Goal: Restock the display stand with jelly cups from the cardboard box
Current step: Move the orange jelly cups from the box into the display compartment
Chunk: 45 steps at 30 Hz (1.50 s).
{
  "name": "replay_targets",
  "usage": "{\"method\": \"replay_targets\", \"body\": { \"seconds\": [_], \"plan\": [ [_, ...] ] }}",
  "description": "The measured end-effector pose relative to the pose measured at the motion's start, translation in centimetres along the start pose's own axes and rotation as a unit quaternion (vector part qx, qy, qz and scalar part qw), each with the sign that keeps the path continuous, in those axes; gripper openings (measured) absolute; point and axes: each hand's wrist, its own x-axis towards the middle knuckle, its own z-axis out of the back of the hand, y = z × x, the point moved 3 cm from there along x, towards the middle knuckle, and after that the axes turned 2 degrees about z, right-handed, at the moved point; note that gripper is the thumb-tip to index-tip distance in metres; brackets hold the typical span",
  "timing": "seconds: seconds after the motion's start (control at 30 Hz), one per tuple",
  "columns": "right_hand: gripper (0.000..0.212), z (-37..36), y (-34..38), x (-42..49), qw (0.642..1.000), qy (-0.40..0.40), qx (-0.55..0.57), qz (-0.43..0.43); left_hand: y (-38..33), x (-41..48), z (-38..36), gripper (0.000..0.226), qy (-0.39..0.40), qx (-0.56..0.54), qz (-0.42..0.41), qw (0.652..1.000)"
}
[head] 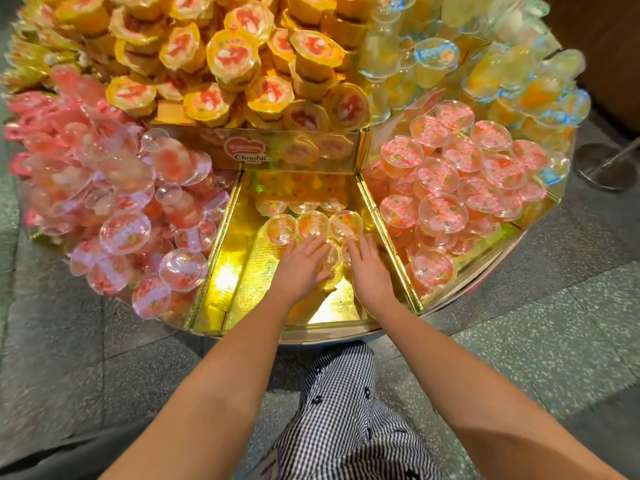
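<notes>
A round display stand has gold-lined wedge compartments. The middle wedge holds a few clear jelly cups in rows near its back. My left hand and my right hand both lie palm down over two cups in the front row, fingers spread across the lids. Whether either hand grips a cup cannot be told. The cardboard box is not in view.
The left wedge is heaped with pink cups, the right wedge with orange-pink cups. Yellow cups pile on the upper tier, pale ones at the back right. A metal post base stands on the grey floor at right.
</notes>
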Motion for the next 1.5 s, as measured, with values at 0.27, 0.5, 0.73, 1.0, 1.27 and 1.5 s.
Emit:
{"method": "replay_targets", "body": {
  "seconds": [0.27, 0.5, 0.73, 1.0, 1.27, 1.5],
  "plan": [
    [0.075, -1.3, -0.4, -0.1, 0.999, 0.012, -0.050, 0.009, 0.6, 0.1, -0.1, 0.069, 0.002, -0.023, -0.014, 1.000],
    [0.079, 0.9, 0.3, -1.6, 0.999, 0.047, -0.023, -0.006, 0.0, -0.5, 1.4, 0.067, 0.030, -0.015, -0.013, 0.999],
    [0.072, 8.4, 2.5, -7.1, 0.999, 0.043, 0.002, -0.015, -3.0, -4.4, 9.5, 0.056, 0.005, 0.005, -0.025, 1.000],
    [0.071, 16.7, 8.2, -13.5, 0.999, -0.019, -0.030, 0.019, -5.0, -13.2, 19.0, 0.057, -0.073, 0.013, -0.021, 0.997],
    [0.064, 17.2, 18.5, -16.0, 0.994, -0.037, -0.041, 0.096, 0.5, -23.8, 22.3, 0.061, -0.103, 0.008, 0.070, 0.992],
    [0.063, 13.8, 31.1, -17.6, 0.975, -0.024, -0.066, 0.212, 8.1, -35.9, 22.0, 0.062, -0.120, -0.024, 0.183, 0.976]
  ]
}}
